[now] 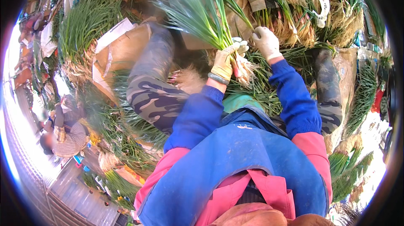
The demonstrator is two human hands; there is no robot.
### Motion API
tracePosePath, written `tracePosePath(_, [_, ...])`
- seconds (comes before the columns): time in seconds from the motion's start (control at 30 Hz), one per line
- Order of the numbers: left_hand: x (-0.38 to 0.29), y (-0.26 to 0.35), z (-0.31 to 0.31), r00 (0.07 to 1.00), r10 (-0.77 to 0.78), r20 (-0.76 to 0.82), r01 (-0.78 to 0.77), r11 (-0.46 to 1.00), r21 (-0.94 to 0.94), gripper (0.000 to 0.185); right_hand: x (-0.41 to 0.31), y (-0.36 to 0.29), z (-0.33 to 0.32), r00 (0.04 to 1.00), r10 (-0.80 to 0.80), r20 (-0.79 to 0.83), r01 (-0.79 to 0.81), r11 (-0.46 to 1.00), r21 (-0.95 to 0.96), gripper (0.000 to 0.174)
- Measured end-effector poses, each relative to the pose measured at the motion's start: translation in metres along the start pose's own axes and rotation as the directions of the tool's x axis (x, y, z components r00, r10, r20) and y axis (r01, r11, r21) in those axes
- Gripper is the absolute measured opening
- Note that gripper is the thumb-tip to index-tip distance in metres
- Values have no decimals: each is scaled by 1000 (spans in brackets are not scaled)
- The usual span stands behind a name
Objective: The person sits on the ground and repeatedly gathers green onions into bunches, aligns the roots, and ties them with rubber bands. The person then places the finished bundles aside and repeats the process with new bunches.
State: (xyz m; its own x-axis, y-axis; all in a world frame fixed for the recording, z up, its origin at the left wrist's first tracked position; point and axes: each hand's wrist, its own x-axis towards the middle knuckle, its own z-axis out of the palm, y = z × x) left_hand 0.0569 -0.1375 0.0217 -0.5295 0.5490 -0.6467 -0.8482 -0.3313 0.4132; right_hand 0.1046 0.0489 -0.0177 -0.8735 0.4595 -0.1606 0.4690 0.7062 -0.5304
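My left hand point(223, 60), in a pale yellow glove, grips a bunch of green garlic point(217, 33) around its lower stems. The long leaves fan up and to the left, while pinkish stem ends and pale roots stick out below the hand. To its right, my right hand point(266, 42), in a whitish glove, is closed on a thin garlic stalk point(241, 13) whose leaves run up beside the bunch. The two hands are close together but apart. Loose green leaves point(262, 68) lie beneath them, between my knees.
Rooted garlic bundles point(303, 25) lie at the upper right, by a white plastic strap point(322, 5). A cardboard box point(123, 49) stands by my left leg, with a large garlic pile point(90, 24) beyond. Another person point(71, 137) sits bent over at the left.
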Motion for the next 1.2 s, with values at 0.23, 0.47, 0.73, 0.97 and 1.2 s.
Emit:
tracePosePath(0.23, [-7,-18,23,983,177,-37,-175,983,46,29,-83,-41,-41,982,-174,72,137,923,359,28])
tracePosePath(0.47, [-27,-26,20,972,-37,231,37,999,8,24,-28,-67,-47,797,98,596,-598,269,755,34])
tracePosePath(0.73, [-30,-36,6,917,-120,379,244,922,-300,29,-54,-62,-43,838,209,505,-517,3,856,18])
tracePosePath(0.97, [-32,-38,15,952,-140,272,196,962,-189,22,-77,-54,-45,909,382,164,-238,153,959,20])
tracePosePath(1.2, [-34,-28,16,942,-160,295,274,874,-400,15,-95,17,-63,872,77,483,-349,790,504,31])
